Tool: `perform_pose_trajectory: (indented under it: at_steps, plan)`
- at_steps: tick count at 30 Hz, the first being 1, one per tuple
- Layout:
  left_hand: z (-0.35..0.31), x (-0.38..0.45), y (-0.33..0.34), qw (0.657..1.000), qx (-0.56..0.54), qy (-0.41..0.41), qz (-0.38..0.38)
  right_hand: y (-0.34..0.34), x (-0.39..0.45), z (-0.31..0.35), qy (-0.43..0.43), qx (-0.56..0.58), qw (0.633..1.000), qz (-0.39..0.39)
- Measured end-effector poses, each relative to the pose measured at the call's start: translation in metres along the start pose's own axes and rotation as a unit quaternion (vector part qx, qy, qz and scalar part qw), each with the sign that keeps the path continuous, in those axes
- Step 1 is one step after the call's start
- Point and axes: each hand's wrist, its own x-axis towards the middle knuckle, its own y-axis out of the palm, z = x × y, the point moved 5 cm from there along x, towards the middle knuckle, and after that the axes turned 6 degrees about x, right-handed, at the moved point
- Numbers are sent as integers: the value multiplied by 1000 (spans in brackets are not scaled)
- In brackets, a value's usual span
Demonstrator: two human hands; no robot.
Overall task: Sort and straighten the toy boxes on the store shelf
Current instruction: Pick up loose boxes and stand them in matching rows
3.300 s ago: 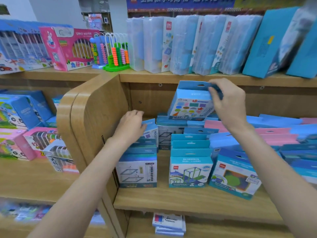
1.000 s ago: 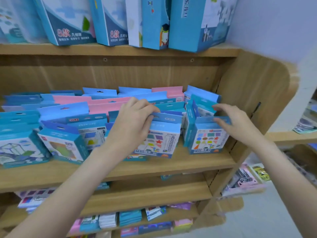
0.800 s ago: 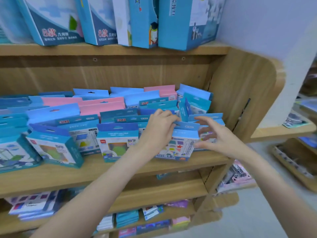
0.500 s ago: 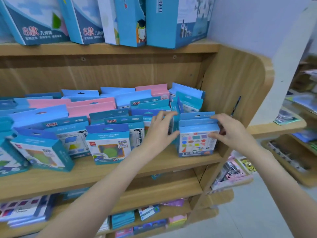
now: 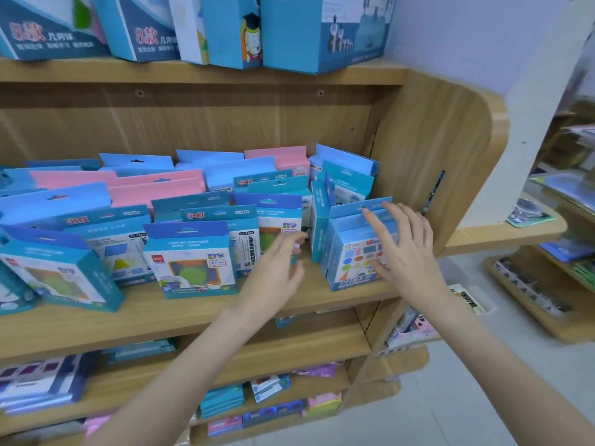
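Standing upright at the right end of the middle shelf [image 5: 322,300], close to the wooden side panel [image 5: 434,149], is a pale blue box with coloured shapes [image 5: 357,255] on its front. Its long axis runs up and down, hanging tab at the top, printed face turned out toward the front edge of the shelf. At least one more box of the same kind stands close behind it (the exact count in that little row is hard to tell).

The right hand [image 5: 402,249] is spread over the front of this box, fingers [image 5: 373,220] straight and fanned apart, the tips reaching up to the tab; it lies against the box without curling round it. The left hand [image 5: 277,272] hovers just left of the box, over the bare gap near the front edge, its fingers loosely bent and holding nothing. Whether its fingertips touch the teal box with a green circle [image 5: 277,233] behind them cannot be told.

Left of the gap, two teal boxes stand along the front edge: the box with a green disc [image 5: 191,262] faces out squarely, and the tilted box [image 5: 61,272] further left is turned slightly askew. Behind them, blue and pink boxes [image 5: 154,188] crowd toward the back of the shelf in overlapping rows. One narrow teal box [image 5: 318,220] stands edge-on between the hands. Tall blue boxes [image 5: 289,30] line the upper shelf [image 5: 193,72].
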Motion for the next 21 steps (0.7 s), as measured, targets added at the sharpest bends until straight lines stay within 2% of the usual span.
perform_pose_trajectory:
  at_steps: [4, 8, 10, 12, 17, 21]
  plan:
    - [15, -22, -43, 990, 57, 46, -118, 2, -4, 12, -16, 24, 1000, -11]
    - [49, -38, -85, 966, 177, 10, -187, -8, 7, 35, -33, 96, 994, -44]
    - [72, -41, -100, 954, 237, -39, -181, -13, 25, 63, -94, 136, 985, -43]
    - [87, -43, -110, 942, 290, -52, -159, -10, 52, 93, -126, 149, 981, -19]
    - [90, -57, -128, 931, 349, -18, -110, 12, 121, 124, -41, 100, 985, 135]
    - [94, -76, -136, 956, 290, 7, -46, 17, 141, 117, -1, 176, 970, 170]
